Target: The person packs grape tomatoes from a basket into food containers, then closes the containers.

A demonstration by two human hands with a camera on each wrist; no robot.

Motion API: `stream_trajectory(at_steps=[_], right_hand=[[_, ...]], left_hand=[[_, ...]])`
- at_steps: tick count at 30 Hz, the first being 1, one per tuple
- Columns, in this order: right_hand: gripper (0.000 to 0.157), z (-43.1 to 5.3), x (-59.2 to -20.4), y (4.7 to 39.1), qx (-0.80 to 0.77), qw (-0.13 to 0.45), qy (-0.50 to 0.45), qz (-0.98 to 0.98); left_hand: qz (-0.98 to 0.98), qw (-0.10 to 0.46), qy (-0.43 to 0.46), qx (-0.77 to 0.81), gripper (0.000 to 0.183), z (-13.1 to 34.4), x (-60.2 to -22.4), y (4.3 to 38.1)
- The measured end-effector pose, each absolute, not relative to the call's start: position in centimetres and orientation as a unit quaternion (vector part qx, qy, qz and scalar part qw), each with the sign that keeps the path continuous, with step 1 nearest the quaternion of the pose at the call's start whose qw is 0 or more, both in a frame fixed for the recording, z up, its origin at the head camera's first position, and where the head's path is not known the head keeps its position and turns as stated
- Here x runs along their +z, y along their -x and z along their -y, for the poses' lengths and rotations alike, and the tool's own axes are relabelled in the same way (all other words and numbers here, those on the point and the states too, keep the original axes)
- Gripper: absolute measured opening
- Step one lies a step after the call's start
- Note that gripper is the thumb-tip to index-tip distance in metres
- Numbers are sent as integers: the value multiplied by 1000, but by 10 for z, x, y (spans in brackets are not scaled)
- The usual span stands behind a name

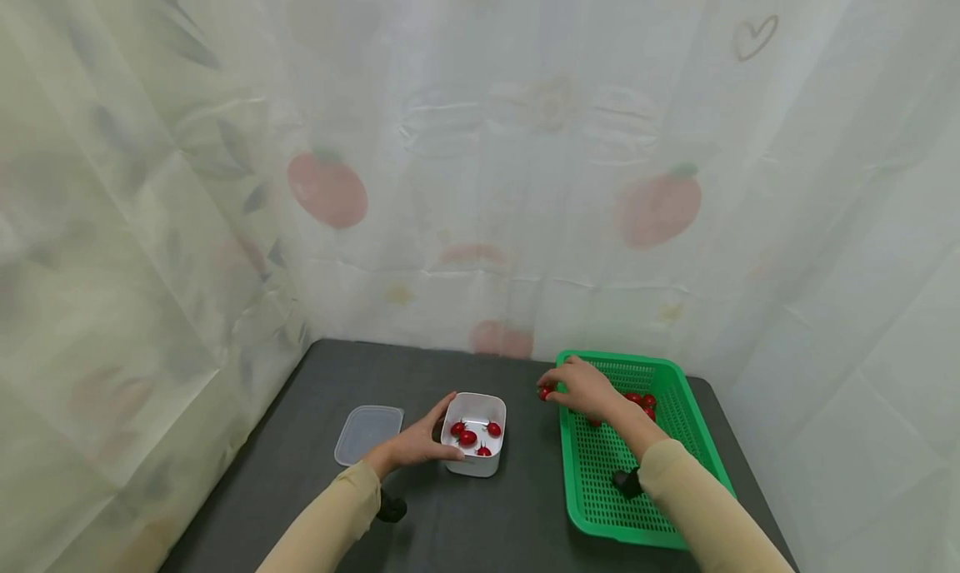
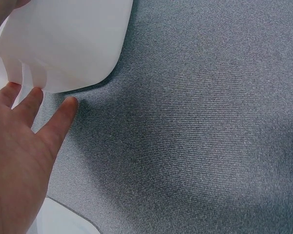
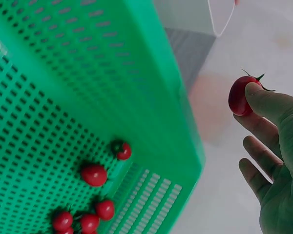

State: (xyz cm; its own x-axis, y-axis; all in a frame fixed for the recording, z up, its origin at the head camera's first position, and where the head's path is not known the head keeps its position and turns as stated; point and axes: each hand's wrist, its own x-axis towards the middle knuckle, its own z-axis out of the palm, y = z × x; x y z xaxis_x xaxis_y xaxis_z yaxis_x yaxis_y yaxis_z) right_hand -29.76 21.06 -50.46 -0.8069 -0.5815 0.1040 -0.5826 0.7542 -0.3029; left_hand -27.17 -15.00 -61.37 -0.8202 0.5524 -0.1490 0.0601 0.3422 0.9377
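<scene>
My left hand [image 1: 416, 444] holds a white square plastic container [image 1: 472, 466] from its left side, thumb at the front and fingers along the wall. Several red cherry tomatoes [image 1: 467, 438] with green stems lie inside it. In the left wrist view, fingertips touch the container's side [image 2: 73, 44]. My right hand [image 1: 588, 387] is over the back left edge of a green perforated basket [image 1: 572, 473]. Between thumb and forefinger it pinches one cherry tomato [image 3: 238, 97], just outside the rim. More cherry tomatoes [image 3: 94, 174] lie in the basket, partly hidden by the right arm in the head view.
A translucent lid [image 1: 369, 434] lies on the dark grey table [image 1: 517, 506], left of the container. Printed curtains [image 1: 480, 181] hang behind the table and at both sides. The basket's raised rim stands between its tomatoes and the container.
</scene>
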Motion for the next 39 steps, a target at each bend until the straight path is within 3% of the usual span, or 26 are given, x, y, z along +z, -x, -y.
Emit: stream_trajectory(at_steps=[22, 39], right_hand=[[22, -145, -512, 294, 144, -21, -367, 919], [22, -113, -531, 303, 89, -52, -350, 931]], left_hand=[[-778, 239, -180, 553, 110, 149, -611, 271], [-772, 249, -179, 556, 109, 150, -612, 270]])
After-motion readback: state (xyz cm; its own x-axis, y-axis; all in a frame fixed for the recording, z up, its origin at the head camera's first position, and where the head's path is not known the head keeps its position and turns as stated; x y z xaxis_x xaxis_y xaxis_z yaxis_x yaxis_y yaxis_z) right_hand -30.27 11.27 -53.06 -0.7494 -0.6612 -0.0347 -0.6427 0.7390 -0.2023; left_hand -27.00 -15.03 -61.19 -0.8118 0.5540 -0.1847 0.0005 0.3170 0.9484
